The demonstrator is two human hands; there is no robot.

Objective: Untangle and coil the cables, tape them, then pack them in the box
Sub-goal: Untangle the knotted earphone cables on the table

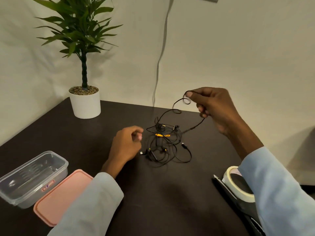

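box [32, 178]: clear glossy plastic | lid [63, 195]: matt pink plastic | table [162, 193]: dark matt

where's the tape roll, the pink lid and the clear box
tape roll [227, 174]: head view, on its pale outer rim.
pink lid [64, 193]: head view, middle of its flat top.
clear box [15, 188]: head view, on its near side wall.
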